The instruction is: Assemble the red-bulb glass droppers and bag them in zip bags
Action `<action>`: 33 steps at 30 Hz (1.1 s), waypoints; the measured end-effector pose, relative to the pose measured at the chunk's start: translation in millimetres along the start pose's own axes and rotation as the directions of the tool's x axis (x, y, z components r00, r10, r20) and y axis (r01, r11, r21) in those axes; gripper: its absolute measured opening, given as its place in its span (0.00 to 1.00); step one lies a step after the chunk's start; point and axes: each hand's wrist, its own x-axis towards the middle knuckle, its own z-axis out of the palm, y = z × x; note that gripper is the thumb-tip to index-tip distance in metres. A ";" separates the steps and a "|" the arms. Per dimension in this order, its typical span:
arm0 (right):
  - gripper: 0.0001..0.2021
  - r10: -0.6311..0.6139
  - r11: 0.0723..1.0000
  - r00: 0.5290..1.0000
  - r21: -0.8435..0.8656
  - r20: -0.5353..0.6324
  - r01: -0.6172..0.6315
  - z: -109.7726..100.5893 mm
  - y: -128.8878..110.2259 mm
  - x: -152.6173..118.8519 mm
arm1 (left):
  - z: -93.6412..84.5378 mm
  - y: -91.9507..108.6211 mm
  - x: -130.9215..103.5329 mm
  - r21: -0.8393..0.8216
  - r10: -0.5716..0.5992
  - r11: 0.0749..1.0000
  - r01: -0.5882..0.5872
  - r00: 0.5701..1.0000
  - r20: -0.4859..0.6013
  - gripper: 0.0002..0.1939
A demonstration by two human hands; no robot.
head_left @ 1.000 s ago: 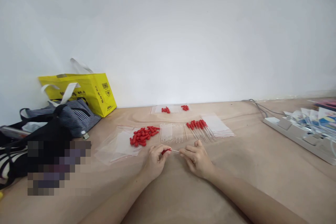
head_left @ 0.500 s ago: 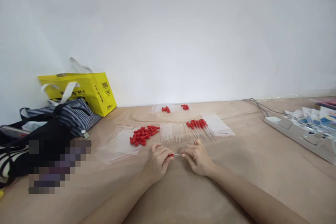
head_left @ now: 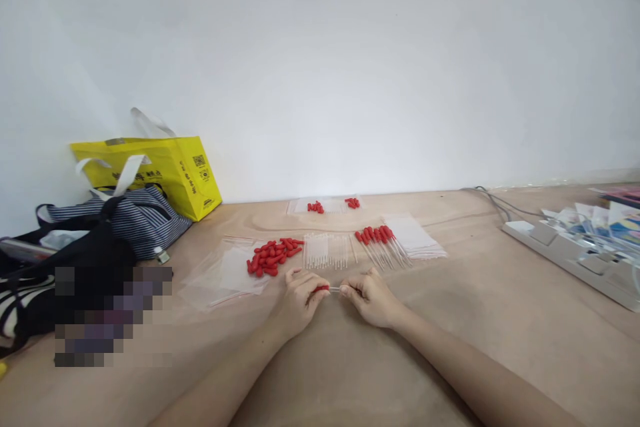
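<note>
My left hand [head_left: 303, 297] is closed on a red rubber dropper bulb [head_left: 321, 288], pinched between thumb and fingers. From the bulb's right end a thin clear dropper tube [head_left: 335, 289] runs across to my right hand [head_left: 370, 297], whose fingertips are closed round it. Just beyond the hands lies a row of clear tubes [head_left: 326, 252]. Left of that row is a pile of loose red bulbs [head_left: 273, 257]. On its right, several droppers with red bulbs fitted [head_left: 377, 235] lie side by side, tubes pointing toward me.
Clear plastic bags [head_left: 227, 277] lie at left, and a stack of white bags [head_left: 417, 238] at right. By the wall are more red bulbs [head_left: 315, 207] on plastic. A yellow bag [head_left: 195, 180], a striped bag [head_left: 150, 227] and a black bag [head_left: 95, 280] stand left; a power strip [head_left: 565, 260] lies right.
Both hands have shifted slightly away from me and a little left. They are a bit closer together, and less of the tube shows between them.
</note>
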 end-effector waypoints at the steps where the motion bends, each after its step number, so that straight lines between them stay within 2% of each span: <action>1: 0.15 -0.009 1.000 1.000 -0.027 -0.020 0.009 -0.7 0.6 0.5 | -0.4 -2.5 1.0 -0.002 -0.020 1.000 0.020 1.000 -0.005 0.08; 5: 0.10 -0.106 0.980 0.989 -0.179 -0.103 0.087 -4.9 4.4 -1.7 | -3.6 -10.3 2.8 0.008 -0.060 0.998 0.060 0.998 0.008 0.08; 8: 0.09 -0.103 0.962 0.982 -0.268 -0.160 0.057 -5.8 11.1 -3.1 | -6.2 -14.5 2.5 0.077 -0.105 0.991 0.106 0.994 -0.011 0.12; 11: 0.09 0.068 0.949 0.948 -0.274 -0.312 -0.158 -4.3 21.5 1.4 | -9.0 -20.9 2.4 0.231 -0.207 0.944 0.234 0.969 -0.134 0.21; 14: 0.08 0.259 0.881 0.845 -0.244 -0.468 -0.405 -1.8 32.0 11.7 | -12.0 -28.8 2.2 0.361 -0.295 0.857 0.367 0.925 -0.240 0.20; 16: 0.08 0.318 0.838 0.799 -0.243 -0.511 -0.489 0.0 36.7 19.7 | -13.7 -33.1 2.2 0.417 -0.329 0.809 0.414 0.907 -0.263 0.17; 22: 0.07 0.422 0.738 0.747 -0.284 -0.513 -0.612 6.0 38.5 39.9 | -17.1 -38.7 2.6 0.496 -0.364 0.740 0.454 0.891 -0.272 0.13; 33: 0.12 0.446 0.725 0.763 -0.310 -0.468 -0.615 10.9 35.5 52.6 | -20.1 -43.6 3.0 0.505 -0.407 0.701 0.504 0.864 -0.298 0.11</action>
